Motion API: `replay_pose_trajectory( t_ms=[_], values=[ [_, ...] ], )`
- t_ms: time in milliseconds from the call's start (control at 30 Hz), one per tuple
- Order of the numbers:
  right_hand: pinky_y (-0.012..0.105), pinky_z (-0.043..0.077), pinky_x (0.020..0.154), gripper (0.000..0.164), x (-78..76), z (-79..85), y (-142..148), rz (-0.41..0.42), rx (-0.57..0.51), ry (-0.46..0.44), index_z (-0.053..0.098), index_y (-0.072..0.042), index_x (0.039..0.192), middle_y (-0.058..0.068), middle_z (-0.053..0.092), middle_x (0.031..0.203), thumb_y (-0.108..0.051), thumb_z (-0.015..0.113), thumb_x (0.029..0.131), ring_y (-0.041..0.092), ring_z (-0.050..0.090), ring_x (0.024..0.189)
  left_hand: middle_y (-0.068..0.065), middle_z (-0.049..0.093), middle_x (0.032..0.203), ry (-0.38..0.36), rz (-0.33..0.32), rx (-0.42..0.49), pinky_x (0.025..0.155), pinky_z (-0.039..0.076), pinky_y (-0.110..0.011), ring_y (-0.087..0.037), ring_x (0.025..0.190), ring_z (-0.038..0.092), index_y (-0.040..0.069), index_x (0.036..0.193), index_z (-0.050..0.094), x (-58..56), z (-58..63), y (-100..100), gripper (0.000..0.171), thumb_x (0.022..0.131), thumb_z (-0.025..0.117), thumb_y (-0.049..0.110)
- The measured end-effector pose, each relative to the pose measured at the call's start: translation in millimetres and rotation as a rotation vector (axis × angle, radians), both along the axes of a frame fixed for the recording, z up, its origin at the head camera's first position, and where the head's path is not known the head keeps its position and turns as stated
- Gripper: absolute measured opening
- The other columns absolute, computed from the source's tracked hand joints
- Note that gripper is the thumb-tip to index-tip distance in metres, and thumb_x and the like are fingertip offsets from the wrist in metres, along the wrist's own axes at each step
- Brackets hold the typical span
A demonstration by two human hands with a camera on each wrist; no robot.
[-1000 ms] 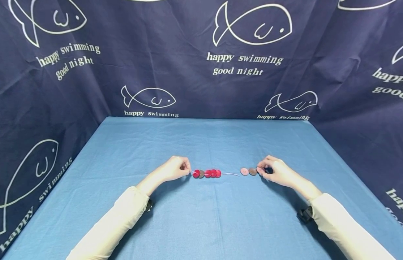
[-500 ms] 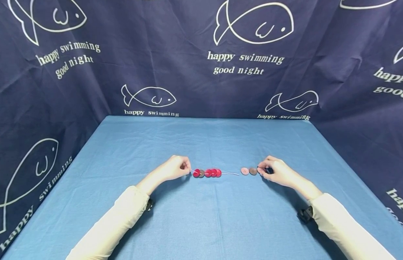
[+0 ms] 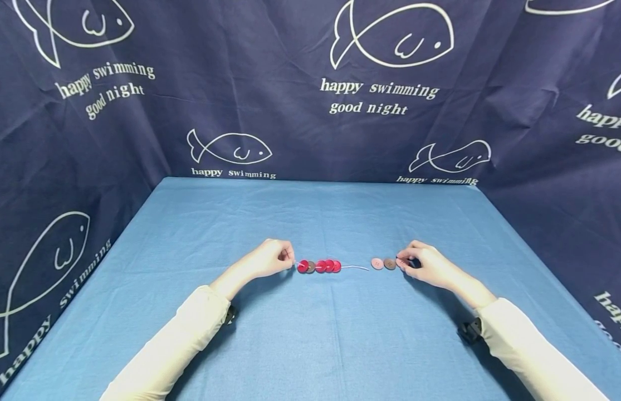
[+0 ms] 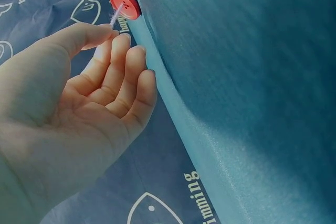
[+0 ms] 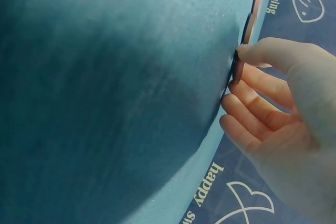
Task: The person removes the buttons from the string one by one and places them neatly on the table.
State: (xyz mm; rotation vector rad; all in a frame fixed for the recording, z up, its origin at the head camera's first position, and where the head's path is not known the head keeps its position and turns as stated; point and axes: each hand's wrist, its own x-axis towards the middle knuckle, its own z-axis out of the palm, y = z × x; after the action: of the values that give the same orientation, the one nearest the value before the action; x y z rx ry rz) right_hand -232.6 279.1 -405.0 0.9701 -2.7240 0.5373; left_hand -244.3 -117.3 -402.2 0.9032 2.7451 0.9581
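Observation:
My left hand (image 3: 270, 259) pinches the end of a pale string (image 4: 116, 16) between thumb and index finger. Several red buttons (image 3: 329, 266) and a brown button (image 3: 311, 267) are threaded on it in a row on the cloth. The string's other end (image 3: 357, 268) lies loose, pointing right. Farther right, a pink button (image 3: 377, 264) and a second brown button (image 3: 389, 264) lie side by side. At the end of that row my right hand (image 3: 426, 265) pinches another pink button (image 3: 401, 262) by its edges, low at the cloth; fingers partly cover it.
A blue cloth (image 3: 290, 334) covers the table. Dark blue curtains (image 3: 300, 111) printed with white fish and lettering stand behind it and on both sides. Small dark devices (image 3: 470, 331) sit at both wrists, below the pale sleeves (image 3: 175, 340).

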Motion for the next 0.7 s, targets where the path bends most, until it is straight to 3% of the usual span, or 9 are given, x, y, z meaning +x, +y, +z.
replay_pose_trajectory(
  t_ms=[267, 700],
  values=[
    [0.025, 0.044, 0.061, 0.016, -0.6, 0.6, -0.1, 0.005, -0.009, 0.007, 0.07, -0.001, 0.094, 0.005, 0.059, 0.086, -0.003, 0.069, 0.078, 0.015, 0.053, 0.073, 0.004, 0.061, 0.067, 0.008, -0.003, 0.002, 0.062, 0.044, -0.019, -0.002, 0.058, 0.051, 0.005, 0.079, 0.062, 0.0, 0.2, 0.0, 0.006, 0.082, 0.061, 0.01],
    [0.026, 0.044, 0.064, 0.019, -1.1, 1.3, -0.2, -0.016, 0.023, -0.056, 0.069, -0.002, 0.099, 0.005, 0.059, 0.09, -0.005, 0.067, 0.081, 0.016, 0.054, 0.076, 0.005, 0.06, 0.065, 0.021, 0.002, 0.0, 0.06, 0.043, -0.019, -0.002, 0.057, 0.05, 0.01, 0.079, 0.062, 0.5, 0.6, 0.4, 0.003, 0.081, 0.062, 0.008]
  ],
)
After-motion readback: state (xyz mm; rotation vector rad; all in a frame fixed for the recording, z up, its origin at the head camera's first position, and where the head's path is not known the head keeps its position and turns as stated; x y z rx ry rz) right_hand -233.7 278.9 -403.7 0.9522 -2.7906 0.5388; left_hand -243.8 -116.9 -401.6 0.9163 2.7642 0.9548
